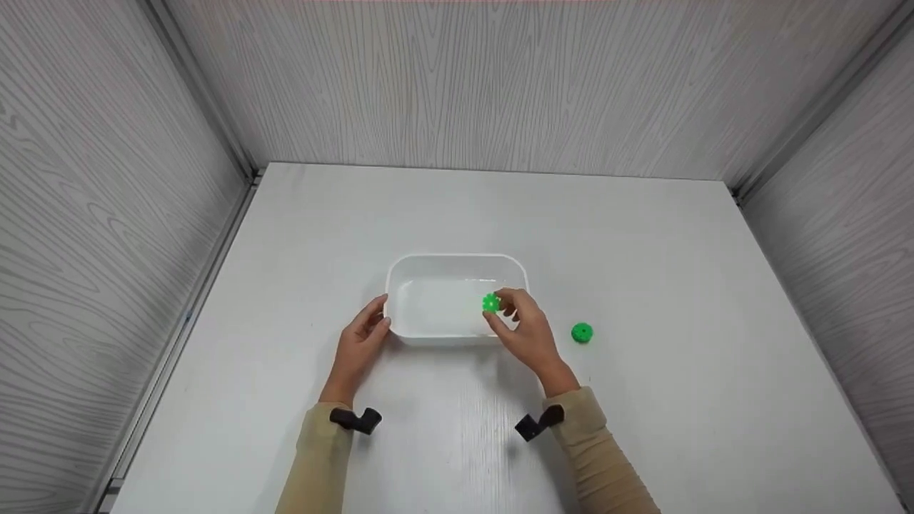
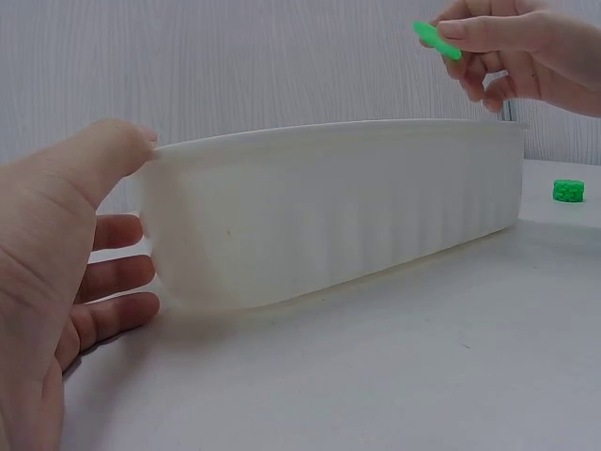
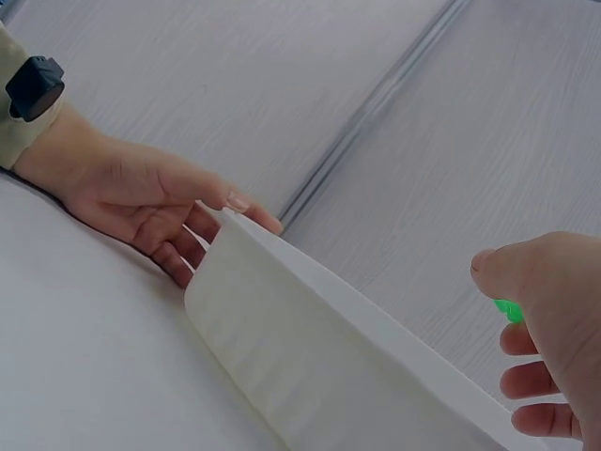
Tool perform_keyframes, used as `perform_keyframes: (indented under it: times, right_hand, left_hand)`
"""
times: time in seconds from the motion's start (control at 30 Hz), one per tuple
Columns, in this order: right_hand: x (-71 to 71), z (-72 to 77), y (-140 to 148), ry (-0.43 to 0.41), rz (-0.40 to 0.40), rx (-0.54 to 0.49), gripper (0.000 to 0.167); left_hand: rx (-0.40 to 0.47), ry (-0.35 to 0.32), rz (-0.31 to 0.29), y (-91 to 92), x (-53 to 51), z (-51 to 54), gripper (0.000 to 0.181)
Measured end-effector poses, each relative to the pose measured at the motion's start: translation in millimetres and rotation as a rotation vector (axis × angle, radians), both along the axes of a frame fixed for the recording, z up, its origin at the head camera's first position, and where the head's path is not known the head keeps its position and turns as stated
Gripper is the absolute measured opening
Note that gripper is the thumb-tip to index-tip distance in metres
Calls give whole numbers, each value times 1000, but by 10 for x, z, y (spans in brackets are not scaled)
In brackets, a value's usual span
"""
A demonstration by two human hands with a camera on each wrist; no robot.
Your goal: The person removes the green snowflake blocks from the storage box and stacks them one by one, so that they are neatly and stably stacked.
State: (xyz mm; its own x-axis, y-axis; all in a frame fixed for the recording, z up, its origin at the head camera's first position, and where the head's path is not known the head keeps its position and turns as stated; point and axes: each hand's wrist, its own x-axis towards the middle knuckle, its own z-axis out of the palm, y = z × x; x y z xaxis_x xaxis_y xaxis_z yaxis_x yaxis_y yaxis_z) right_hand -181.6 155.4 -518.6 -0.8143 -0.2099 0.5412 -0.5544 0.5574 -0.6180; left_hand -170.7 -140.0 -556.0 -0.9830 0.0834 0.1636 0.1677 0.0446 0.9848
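A white plastic tub (image 1: 457, 338) stands on the table. At its left end my left hand (image 1: 359, 350) holds the rim, thumb on the near corner and fingers curled against the end wall, as the left wrist view shows. Above the right part of the tub, my right hand (image 1: 527, 332) pinches a thin green notched disc (image 1: 490, 303) between thumb and index finger. In the left wrist view this disc (image 2: 438, 40) is tilted and higher than the rim. In the right wrist view most of it hides behind the thumb.
To the right of the tub, a small stack of green notched discs (image 1: 582, 333) lies on the white table (image 1: 664, 285). Wood-grain panels (image 1: 457, 86) enclose the table at the back and both sides. Black wrist cameras (image 1: 355, 420) sit over the sleeves.
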Motion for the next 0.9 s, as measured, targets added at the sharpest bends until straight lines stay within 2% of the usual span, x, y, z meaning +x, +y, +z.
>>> perform_keyframes:
  times: [0.33, 0.57, 0.9]
  right_hand:
    - [175, -135, 297, -15, -91, -89, 30]
    - [272, -179, 492, -18, -151, -152, 32]
    - [337, -242, 874, -2, -270, -187, 30]
  left_hand:
    - [-18, -4, 11, -11, 16, -7, 48]
    - [-30, -25, 31, -10, 19, 15, 46]
    - [-41, -24, 32, 15, -10, 3, 46]
